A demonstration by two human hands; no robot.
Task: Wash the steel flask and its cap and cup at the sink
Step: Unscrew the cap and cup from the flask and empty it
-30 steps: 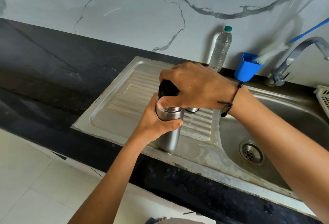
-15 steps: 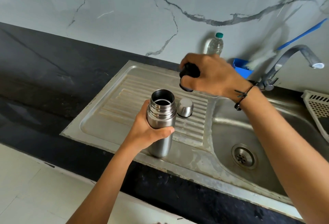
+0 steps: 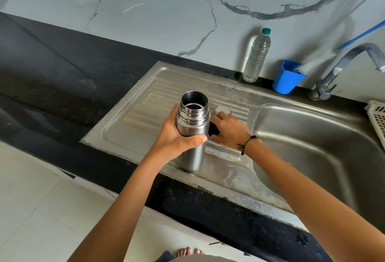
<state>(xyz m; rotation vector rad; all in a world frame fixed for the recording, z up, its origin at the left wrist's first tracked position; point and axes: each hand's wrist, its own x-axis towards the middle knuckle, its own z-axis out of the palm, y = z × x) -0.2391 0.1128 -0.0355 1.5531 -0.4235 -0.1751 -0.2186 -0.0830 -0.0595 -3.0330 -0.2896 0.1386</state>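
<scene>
The steel flask point(image 3: 192, 132) stands upright on the sink's ribbed drainboard point(image 3: 145, 111), its mouth open and uncapped. My left hand point(image 3: 177, 138) grips its body around the middle. Just right of the flask, my right hand point(image 3: 228, 130) is low on the drainboard and holds the black cap point(image 3: 213, 129), most of it hidden by the fingers and the flask. The steel cup point(image 3: 223, 109) sits upside down on the drainboard right behind that hand, partly covered by it.
The sink basin point(image 3: 312, 136) lies to the right, with the tap point(image 3: 343, 65) above its back edge. A plastic water bottle point(image 3: 257, 55) and a blue holder point(image 3: 287, 77) with a brush stand by the wall. A white basket point(image 3: 378, 120) sits far right. Black counter point(image 3: 62, 78) stretches left.
My right hand unscrewed the black cap, lifted it off the flask, then brought it down to the drainboard beside the flask. My left hand kept hold of the flask.
</scene>
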